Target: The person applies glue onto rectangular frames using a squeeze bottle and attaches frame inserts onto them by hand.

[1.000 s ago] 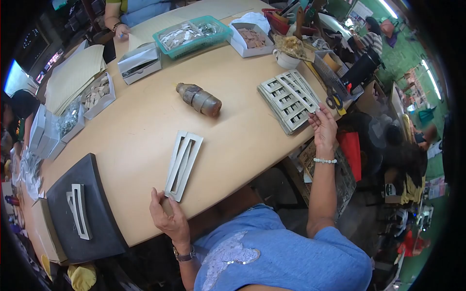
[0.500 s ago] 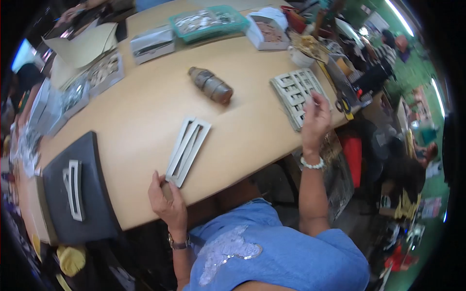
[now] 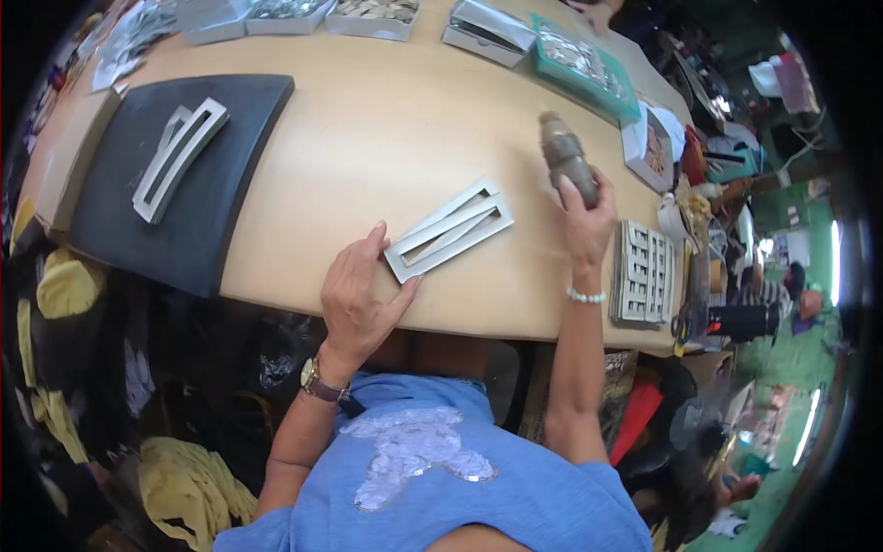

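Observation:
My left hand rests at the table's front edge, its fingers apart, with fingertips touching the near end of overlapping pale slotted frames. Wrapped in the fingers of my right hand is the lower end of a brown, banded bottle, tilted over the table. Just right of that hand lies a stack of pale cut-out frames. Two more slotted pieces lie on a black board at the left.
Along the far side stand white boxes of small pieces and a teal basket. A black cylinder and tools are at the right. Another person's hand shows at the top. Yellow cloth hangs low left.
The view has swung to the left. My right hand has left the stack of frames and taken hold of the bottle. The fingers of my left hand have spread beside the slotted frames.

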